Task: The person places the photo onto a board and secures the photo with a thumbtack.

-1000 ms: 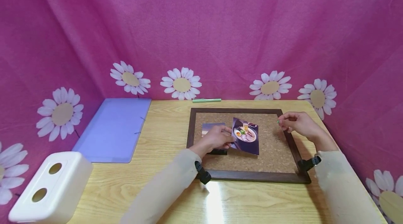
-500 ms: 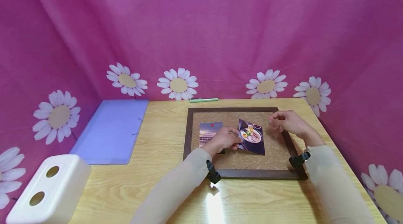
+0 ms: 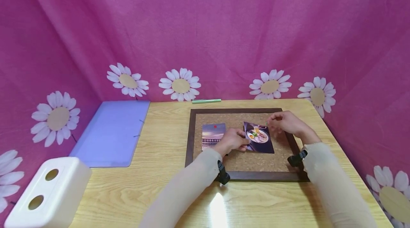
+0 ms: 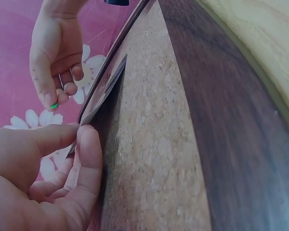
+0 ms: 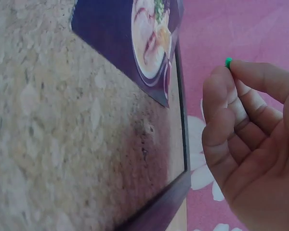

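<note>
My left hand (image 3: 235, 140) pinches the left edge of a photo of a ramen bowl (image 3: 265, 147) between thumb and fingers. In the left wrist view the photo tilts up off the corkboard (image 3: 253, 164). My right hand (image 3: 289, 123) is at the photo's upper right corner, holding a small green pushpin (image 5: 228, 63) between thumb and index finger. The pin's point is hidden. Left of the ramen picture, a photo of a sunset sky and bridge (image 3: 209, 133) lies on the cork, with a red pushpin (image 3: 215, 127) near its top edge. My left hand partly covers that photo.
A dark wooden frame (image 3: 269, 176) borders the corkboard. Behind it lies a green pen (image 3: 206, 101). A blue-violet plastic folder (image 3: 110, 133) lies at the back left, and a white box with two round holes (image 3: 68, 185) stands in front of it. Flowered pink cloth (image 3: 205, 35) surrounds the table.
Both hands have come closer together over the corkboard. The left hand has carried the ramen photo rightward; the right hand has brought the green pushpin leftward to its corner. More of the bridge photo shows.
</note>
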Demonstrator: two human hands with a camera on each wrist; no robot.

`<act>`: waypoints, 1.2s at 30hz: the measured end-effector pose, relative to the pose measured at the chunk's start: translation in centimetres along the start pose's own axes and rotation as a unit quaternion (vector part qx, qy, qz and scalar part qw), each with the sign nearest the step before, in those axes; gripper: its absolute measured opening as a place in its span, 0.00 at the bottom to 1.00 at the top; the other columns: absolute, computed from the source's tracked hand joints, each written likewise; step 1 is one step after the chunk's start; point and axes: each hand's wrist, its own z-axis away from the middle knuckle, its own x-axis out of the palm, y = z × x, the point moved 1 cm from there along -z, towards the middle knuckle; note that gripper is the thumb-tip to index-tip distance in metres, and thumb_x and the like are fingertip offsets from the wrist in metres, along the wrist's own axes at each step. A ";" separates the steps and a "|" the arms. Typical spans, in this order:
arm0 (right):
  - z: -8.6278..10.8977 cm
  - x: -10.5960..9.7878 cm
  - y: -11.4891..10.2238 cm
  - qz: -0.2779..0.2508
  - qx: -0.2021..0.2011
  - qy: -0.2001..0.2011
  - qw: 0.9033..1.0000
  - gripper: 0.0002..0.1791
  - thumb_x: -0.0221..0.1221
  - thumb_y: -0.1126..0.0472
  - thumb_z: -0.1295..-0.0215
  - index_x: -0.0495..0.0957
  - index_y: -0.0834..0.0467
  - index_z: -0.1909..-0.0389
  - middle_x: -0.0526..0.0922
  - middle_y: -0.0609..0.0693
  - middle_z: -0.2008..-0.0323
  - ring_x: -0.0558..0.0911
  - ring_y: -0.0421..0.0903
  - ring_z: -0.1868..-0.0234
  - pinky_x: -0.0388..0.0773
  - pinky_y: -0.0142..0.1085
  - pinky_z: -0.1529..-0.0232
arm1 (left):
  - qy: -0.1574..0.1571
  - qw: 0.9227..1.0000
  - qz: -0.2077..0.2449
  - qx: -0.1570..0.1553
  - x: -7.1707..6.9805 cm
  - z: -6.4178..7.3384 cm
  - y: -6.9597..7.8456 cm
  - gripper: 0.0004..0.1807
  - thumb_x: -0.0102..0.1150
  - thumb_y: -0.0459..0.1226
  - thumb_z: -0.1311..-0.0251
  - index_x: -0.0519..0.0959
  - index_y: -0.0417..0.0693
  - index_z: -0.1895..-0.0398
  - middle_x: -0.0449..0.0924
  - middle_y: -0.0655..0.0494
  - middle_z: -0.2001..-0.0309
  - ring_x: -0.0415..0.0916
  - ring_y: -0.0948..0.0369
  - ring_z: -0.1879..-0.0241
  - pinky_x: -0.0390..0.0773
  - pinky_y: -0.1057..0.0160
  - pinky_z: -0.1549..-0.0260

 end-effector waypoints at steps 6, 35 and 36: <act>-1.1 0.7 0.3 -0.010 0.010 -0.014 1.000 0.14 0.55 0.60 0.27 0.79 0.66 0.51 0.84 0.58 0.60 0.83 0.47 0.63 0.82 0.38 0.65 | 0.019 1.000 -0.012 -0.006 0.6 -0.1 0.3 0.11 0.68 0.24 0.44 0.78 0.34 0.60 0.74 0.55 0.79 0.72 0.68 0.87 0.78 0.74 0.84; -3.3 2.5 1.0 0.040 0.022 -0.011 0.999 0.12 0.61 0.58 0.31 0.84 0.62 0.55 0.85 0.53 0.59 0.74 0.44 0.61 0.72 0.33 0.62 | 0.027 0.995 -0.097 0.012 1.0 0.1 0.7 0.34 0.72 0.26 0.48 0.73 0.38 0.35 0.84 0.49 0.80 0.74 0.66 0.88 0.83 0.67 0.80; -3.3 2.5 1.0 0.042 0.022 -0.012 0.999 0.13 0.61 0.58 0.31 0.84 0.62 0.55 0.85 0.53 0.58 0.74 0.45 0.61 0.71 0.33 0.62 | 0.029 0.995 -0.100 0.011 1.0 0.1 0.7 0.34 0.72 0.26 0.48 0.74 0.38 0.36 0.84 0.49 0.81 0.74 0.66 0.88 0.83 0.67 0.80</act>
